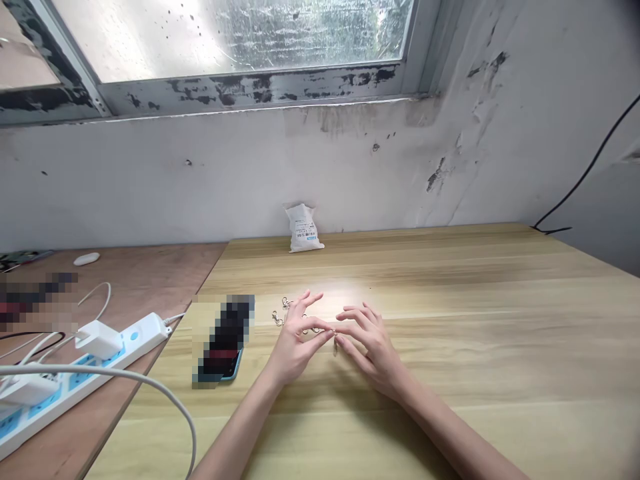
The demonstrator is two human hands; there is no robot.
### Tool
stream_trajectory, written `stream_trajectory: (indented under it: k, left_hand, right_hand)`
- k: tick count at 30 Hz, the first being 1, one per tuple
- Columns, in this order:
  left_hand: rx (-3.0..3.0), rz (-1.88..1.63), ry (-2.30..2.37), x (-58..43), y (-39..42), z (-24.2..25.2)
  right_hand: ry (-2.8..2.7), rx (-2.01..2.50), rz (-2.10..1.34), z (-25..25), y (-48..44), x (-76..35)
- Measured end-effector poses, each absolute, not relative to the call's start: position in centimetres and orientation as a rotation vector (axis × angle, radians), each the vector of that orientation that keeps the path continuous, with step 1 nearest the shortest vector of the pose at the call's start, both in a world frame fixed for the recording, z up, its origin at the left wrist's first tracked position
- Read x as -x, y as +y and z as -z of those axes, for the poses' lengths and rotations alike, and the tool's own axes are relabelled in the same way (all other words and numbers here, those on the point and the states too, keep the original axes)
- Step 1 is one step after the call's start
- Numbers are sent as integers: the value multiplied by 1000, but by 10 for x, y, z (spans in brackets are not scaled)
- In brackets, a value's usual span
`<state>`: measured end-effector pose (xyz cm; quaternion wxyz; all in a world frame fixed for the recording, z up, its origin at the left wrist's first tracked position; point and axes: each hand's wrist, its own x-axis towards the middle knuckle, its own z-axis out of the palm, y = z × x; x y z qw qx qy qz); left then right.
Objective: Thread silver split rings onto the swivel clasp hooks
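Together, left fingers and right fingers pinch metal hardware above a wooden table below a window.

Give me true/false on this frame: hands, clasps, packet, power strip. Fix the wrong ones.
1. The left hand and right hand meet at a small metal piece. True.
2. The white packet lies between the hands. False: the white packet is at the far edge of the light wood table, by the wall.
3. Metal clasps lie near the left hand. True.
4. The power strip has no plugs in it. False: white plugs sit in it.
5. The power strip is left of both hands. True.
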<state>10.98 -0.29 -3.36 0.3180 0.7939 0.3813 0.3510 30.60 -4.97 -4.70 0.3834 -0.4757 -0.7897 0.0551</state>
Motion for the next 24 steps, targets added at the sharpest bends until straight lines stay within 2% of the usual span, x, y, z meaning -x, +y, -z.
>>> stream_trajectory:
  k: [8, 17, 24]
  left_hand:
    - [-2147, -887, 1033, -111, -7, 31]
    - [-2750, -887, 1001, -116, -10, 35]
    - [-2763, -846, 971, -117, -8, 38]
  right_hand:
    - [-2008, 1194, -150, 48, -50, -304]
    - [-2105, 1229, 192, 55, -44, -308]
    - [-2132, 1198, 250, 60, -44, -305]
